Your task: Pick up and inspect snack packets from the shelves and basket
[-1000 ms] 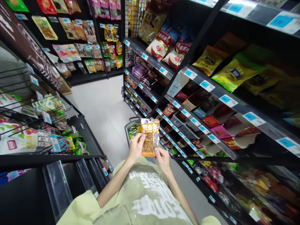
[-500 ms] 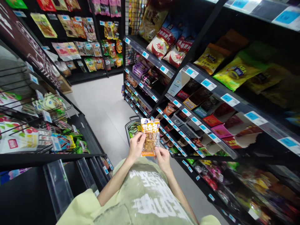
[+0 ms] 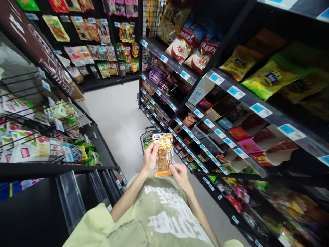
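Observation:
I hold an orange snack packet (image 3: 163, 152) with a clear window upright in front of my chest. My left hand (image 3: 149, 159) grips its left edge, fingers closed on it. My right hand (image 3: 180, 174) pinches its lower right corner. Just beyond the packet, on the floor, stands a dark shopping basket (image 3: 145, 138) with green packets inside, partly hidden by the packet and my hands.
I stand in a narrow shop aisle with a pale floor (image 3: 115, 116). Black shelves (image 3: 231, 103) full of snack bags with blue price tags run along the right. A wire rack (image 3: 38, 137) with hanging packets stands on the left. More packets hang on the far wall (image 3: 89, 51).
The packet has tilted slightly and dropped a little, my hands still on it. My view has shifted slightly, so the shelves sit a bit more to the right.

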### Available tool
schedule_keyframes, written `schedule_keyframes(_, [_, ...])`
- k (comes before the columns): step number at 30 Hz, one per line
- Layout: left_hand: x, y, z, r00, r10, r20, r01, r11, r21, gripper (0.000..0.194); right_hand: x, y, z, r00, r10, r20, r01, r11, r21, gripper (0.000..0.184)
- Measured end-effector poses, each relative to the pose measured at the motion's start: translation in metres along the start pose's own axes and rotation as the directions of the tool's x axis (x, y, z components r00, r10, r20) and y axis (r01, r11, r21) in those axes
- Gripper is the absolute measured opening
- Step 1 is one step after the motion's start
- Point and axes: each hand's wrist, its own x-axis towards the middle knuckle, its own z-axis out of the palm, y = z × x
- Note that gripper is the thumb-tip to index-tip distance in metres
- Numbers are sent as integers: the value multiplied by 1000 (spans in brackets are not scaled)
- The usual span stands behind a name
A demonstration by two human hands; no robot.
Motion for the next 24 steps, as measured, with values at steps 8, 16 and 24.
schedule_keyframes(8, [-1, 5, 0, 999, -6, 47, 16, 975, -219, 33, -1, 2, 0, 999, -17, 43, 17, 1000, -8, 49])
schedule_keyframes(16, [2, 2, -1, 994, -82, -77, 63, 974, -218, 40, 1, 1, -1, 988, -24, 155, 27, 1000, -14, 50])
schedule_keyframes(24, [3, 3, 0, 994, -64, -83, 45, 977, -209, 39, 2, 2, 0, 989, -19, 149, 21, 1000, -12, 49])
